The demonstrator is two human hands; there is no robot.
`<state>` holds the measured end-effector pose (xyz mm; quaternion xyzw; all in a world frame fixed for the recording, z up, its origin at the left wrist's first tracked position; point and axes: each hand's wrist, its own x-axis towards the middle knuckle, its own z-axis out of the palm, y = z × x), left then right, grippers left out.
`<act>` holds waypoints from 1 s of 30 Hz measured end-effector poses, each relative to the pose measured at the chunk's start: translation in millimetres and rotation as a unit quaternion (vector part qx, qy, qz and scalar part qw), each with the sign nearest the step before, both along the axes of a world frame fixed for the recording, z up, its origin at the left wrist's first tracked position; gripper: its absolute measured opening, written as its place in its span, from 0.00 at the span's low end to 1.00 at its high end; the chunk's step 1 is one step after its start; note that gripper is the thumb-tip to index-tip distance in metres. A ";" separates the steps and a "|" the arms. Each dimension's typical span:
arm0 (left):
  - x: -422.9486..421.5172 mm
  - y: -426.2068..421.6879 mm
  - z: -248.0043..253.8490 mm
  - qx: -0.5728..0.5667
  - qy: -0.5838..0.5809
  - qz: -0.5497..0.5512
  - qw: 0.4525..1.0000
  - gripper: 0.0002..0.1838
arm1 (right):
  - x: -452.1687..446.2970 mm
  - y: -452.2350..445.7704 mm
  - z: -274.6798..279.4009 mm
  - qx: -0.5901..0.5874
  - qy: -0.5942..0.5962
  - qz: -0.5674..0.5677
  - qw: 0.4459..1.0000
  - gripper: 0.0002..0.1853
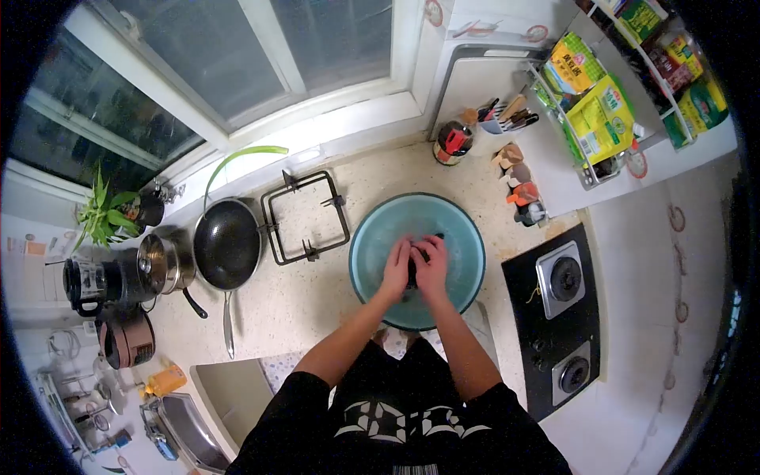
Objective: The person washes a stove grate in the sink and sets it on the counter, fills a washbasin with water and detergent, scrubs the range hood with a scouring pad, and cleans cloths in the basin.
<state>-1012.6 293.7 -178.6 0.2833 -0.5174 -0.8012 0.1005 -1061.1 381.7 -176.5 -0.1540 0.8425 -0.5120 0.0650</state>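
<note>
A round teal basin stands on the speckled counter in front of my body. Both hands are inside it, side by side, with their fingers curled around something dark. My left hand is on the left side of the dark thing, and my right hand is on its right side. Only parts of that thing show between and beyond my fingers, so I cannot make out what it is. The basin's bottom looks pale and may hold water.
Left of the basin are a pot stand, a black pan and a steel pot. A dark bottle and spice containers stand behind right. The cooktop is at right, the sink lower left.
</note>
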 end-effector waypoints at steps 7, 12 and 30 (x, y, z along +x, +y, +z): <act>-6.1 9.2 -30.0 -0.168 -0.107 0.109 0.974 0.19 | 10.7 -16.9 -28.3 -0.209 -0.189 -0.013 0.959 0.20; -9.0 2.1 -26.6 -0.226 -0.170 0.081 0.956 0.20 | 9.6 -21.0 -41.5 -0.218 -0.243 -0.019 0.945 0.25; 13.9 10.2 -14.4 -0.363 -0.143 0.036 0.920 0.17 | -10.7 20.8 -44.6 0.206 0.141 0.140 0.958 0.20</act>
